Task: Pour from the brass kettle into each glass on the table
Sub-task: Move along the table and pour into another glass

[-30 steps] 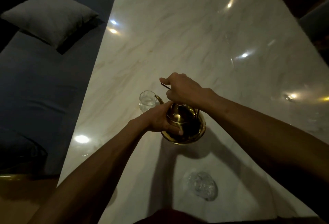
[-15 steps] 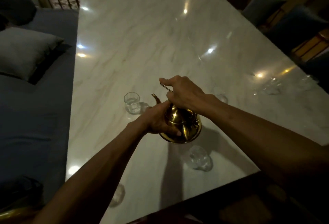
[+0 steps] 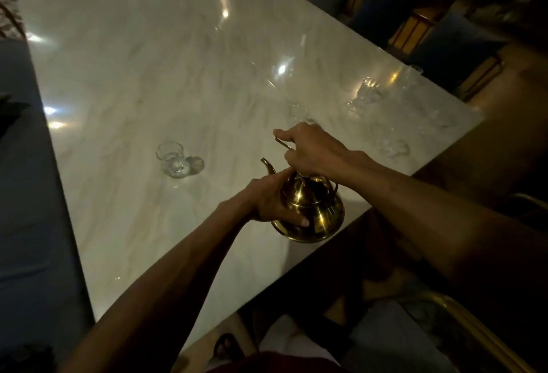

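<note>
The brass kettle (image 3: pixel 314 212) is held just above the near right part of the marble table (image 3: pixel 184 76), spout pointing up and left. My right hand (image 3: pixel 311 153) grips its thin wire handle from above. My left hand (image 3: pixel 271 202) is curled round the kettle's left side, thumb low on the body. A small clear glass (image 3: pixel 170 159) stands to the left of the spout, apart from it. Another small glass (image 3: pixel 298 113) stands just beyond my right hand. Several more glasses (image 3: pixel 367 92) sit near the table's right edge, one glass (image 3: pixel 394 147) closer to the near edge.
Blue cushioned chairs (image 3: pixel 382 7) with gold frames line the far right side. A dark blue bench (image 3: pixel 26 194) runs along the left edge. A gold chair frame (image 3: pixel 474 334) sits below right, near my legs. Bright light reflections dot the table.
The view has swung right, bringing the right-hand glasses and chairs into sight. The kettle now sits farther right of the left glass, and the glass near the front edge has left the view.
</note>
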Demonstrator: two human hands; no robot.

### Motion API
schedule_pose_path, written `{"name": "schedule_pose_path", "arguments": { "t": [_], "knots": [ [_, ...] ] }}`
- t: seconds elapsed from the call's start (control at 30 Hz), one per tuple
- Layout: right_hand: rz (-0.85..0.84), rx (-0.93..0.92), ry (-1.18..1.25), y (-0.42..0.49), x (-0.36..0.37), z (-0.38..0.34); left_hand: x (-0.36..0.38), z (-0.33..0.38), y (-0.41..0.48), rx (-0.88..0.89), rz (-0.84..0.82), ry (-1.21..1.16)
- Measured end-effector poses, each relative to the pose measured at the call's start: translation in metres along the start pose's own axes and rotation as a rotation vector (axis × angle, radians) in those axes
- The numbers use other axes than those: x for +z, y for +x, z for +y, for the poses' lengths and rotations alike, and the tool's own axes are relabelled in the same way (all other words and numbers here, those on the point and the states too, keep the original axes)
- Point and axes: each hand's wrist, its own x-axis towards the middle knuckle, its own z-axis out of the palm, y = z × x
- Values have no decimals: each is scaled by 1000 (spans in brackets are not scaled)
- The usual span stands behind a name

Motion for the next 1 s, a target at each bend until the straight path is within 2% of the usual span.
{"name": "schedule_pose_path", "arguments": {
  "t": [0.33, 0.73, 1.0],
  "knots": [
    [-58, 101, -27, -43, 11, 33, 59, 11, 1, 40, -113, -91],
    [-227, 35, -163, -34, 18, 50, 95, 7, 23, -76, -152, -222],
    [-302, 43, -168, -22, 23, 58, 113, 4, 32, -123, -135, -297]
  ]
}}
